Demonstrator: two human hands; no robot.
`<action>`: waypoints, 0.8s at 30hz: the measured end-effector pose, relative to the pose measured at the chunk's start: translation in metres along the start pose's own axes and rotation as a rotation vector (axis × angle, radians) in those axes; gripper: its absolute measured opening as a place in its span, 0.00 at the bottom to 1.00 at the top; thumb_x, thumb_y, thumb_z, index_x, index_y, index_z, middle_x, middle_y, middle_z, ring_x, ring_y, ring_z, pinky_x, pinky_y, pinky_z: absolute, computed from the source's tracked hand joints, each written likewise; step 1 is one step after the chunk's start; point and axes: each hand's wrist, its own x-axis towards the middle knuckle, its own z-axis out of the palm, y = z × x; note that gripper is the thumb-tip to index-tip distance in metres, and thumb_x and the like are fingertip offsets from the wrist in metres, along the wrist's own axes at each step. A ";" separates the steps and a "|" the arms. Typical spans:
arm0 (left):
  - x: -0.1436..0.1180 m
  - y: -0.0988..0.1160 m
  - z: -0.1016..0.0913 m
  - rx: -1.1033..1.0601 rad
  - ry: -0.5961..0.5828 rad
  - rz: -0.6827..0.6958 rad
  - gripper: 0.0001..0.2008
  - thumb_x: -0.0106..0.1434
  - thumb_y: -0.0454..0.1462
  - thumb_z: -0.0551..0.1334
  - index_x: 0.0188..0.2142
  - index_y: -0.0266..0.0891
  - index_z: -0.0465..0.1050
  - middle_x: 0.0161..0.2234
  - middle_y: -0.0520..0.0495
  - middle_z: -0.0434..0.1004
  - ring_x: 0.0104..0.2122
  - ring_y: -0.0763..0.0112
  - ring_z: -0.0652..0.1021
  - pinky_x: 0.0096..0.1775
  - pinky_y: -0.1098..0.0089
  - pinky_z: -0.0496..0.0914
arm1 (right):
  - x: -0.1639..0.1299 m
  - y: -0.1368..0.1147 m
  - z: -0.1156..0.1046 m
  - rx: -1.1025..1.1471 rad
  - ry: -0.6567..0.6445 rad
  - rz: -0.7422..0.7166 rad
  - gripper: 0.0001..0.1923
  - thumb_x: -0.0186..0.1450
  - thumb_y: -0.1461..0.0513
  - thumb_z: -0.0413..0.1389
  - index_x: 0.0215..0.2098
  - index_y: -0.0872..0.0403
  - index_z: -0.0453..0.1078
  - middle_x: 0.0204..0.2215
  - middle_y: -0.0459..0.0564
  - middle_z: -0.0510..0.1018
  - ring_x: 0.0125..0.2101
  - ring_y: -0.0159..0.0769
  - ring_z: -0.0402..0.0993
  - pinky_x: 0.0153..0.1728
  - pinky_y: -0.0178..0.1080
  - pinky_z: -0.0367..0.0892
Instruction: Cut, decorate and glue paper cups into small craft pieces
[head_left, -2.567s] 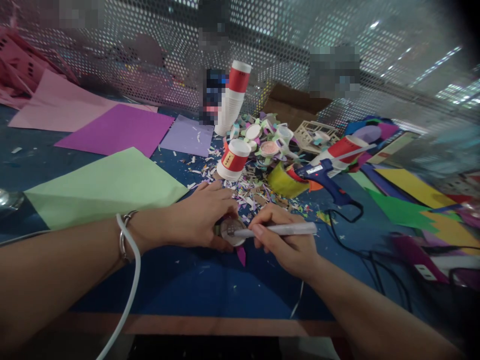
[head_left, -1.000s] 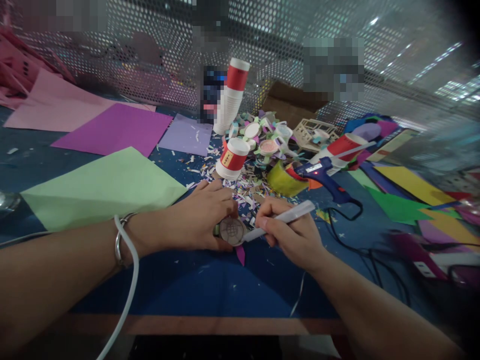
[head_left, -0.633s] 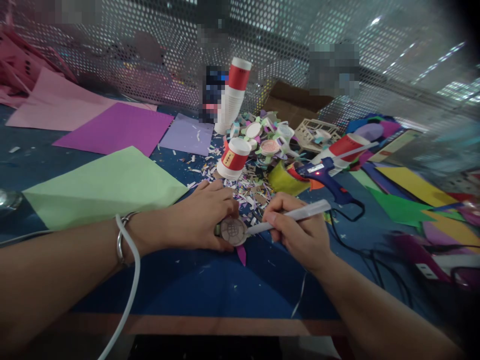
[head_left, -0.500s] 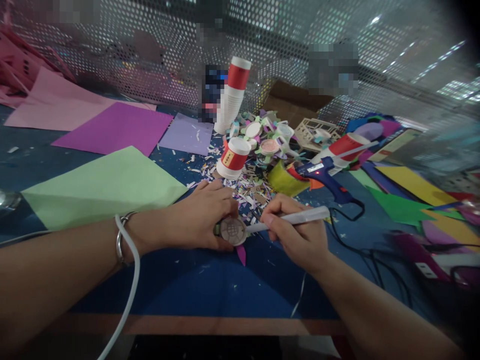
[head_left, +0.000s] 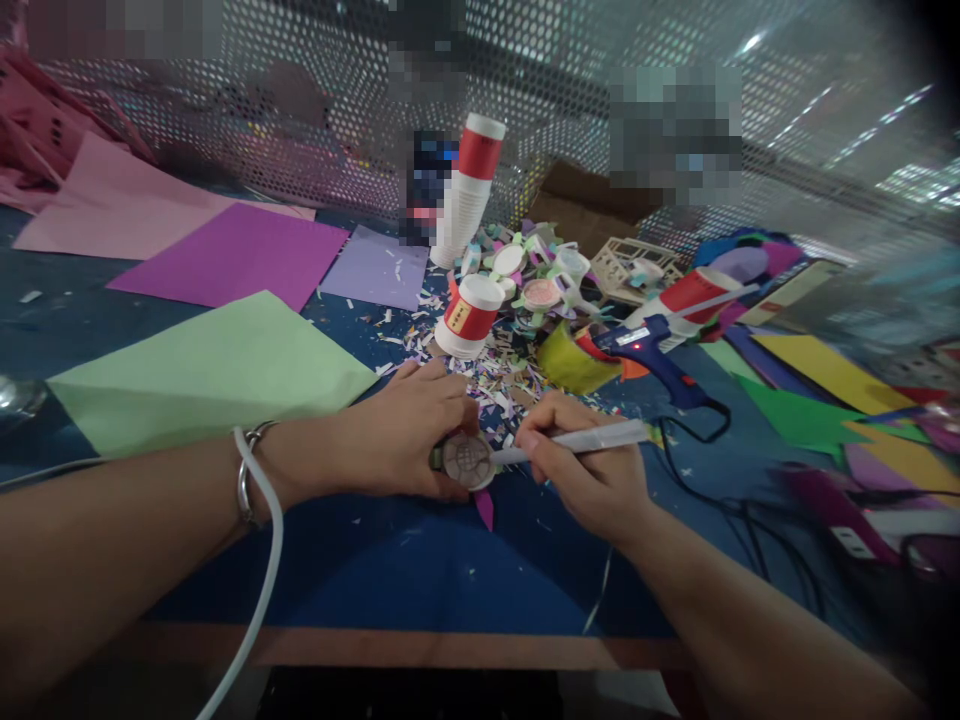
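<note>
My left hand (head_left: pixel 405 430) lies on the blue table and grips a small cup on its side, its round base (head_left: pixel 466 461) turned toward me with a drawn grid of lines on it. My right hand (head_left: pixel 592 475) holds a white pen (head_left: pixel 577 441), whose tip touches the right edge of that base. A small magenta paper scrap (head_left: pixel 484 507) lies just below the cup. A silver bracelet (head_left: pixel 246 478) is on my left wrist and a white cable (head_left: pixel 259 590) crosses that forearm.
A light green sheet (head_left: pixel 210 375), purple sheets (head_left: pixel 232 255) and pink paper lie left. Behind my hands are paper scraps (head_left: pixel 495 375), a red-and-white cup (head_left: pixel 469 315), a cup stack (head_left: pixel 469 190), decorated cups (head_left: pixel 536 275) and a blue glue gun (head_left: pixel 652 355). Coloured paper (head_left: pixel 825 390) lies right; perforated mesh stands behind.
The pen has shifted across the cup base while more lines appeared on it. My right hand slid slightly to the right and back. My left hand has stayed in place.
</note>
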 end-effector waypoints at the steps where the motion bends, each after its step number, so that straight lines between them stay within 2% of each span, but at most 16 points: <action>1: 0.000 0.000 0.000 -0.002 0.000 0.000 0.24 0.54 0.53 0.70 0.43 0.41 0.73 0.42 0.45 0.73 0.45 0.53 0.69 0.43 0.59 0.57 | 0.000 0.000 0.000 0.002 -0.003 0.001 0.11 0.67 0.66 0.53 0.26 0.53 0.68 0.19 0.41 0.69 0.19 0.27 0.64 0.22 0.34 0.59; 12: -0.001 -0.002 0.002 -0.006 0.010 0.009 0.23 0.55 0.52 0.70 0.43 0.41 0.72 0.42 0.45 0.73 0.46 0.53 0.69 0.44 0.58 0.57 | -0.001 -0.001 -0.005 -0.009 -0.041 -0.025 0.11 0.66 0.68 0.52 0.26 0.53 0.66 0.20 0.40 0.68 0.20 0.26 0.63 0.23 0.34 0.58; 20: 0.000 0.001 0.000 -0.023 -0.003 -0.019 0.22 0.55 0.52 0.69 0.42 0.41 0.72 0.43 0.46 0.73 0.46 0.53 0.69 0.45 0.59 0.58 | -0.003 0.001 -0.006 -0.002 0.092 -0.039 0.10 0.67 0.67 0.52 0.27 0.54 0.68 0.21 0.41 0.69 0.21 0.26 0.65 0.24 0.35 0.59; 24: 0.001 0.003 -0.002 -0.021 -0.013 -0.029 0.22 0.54 0.51 0.70 0.42 0.41 0.73 0.42 0.46 0.73 0.45 0.54 0.69 0.45 0.59 0.58 | -0.002 0.000 -0.005 -0.023 0.046 -0.054 0.11 0.67 0.67 0.52 0.26 0.54 0.67 0.20 0.41 0.69 0.21 0.27 0.65 0.24 0.34 0.60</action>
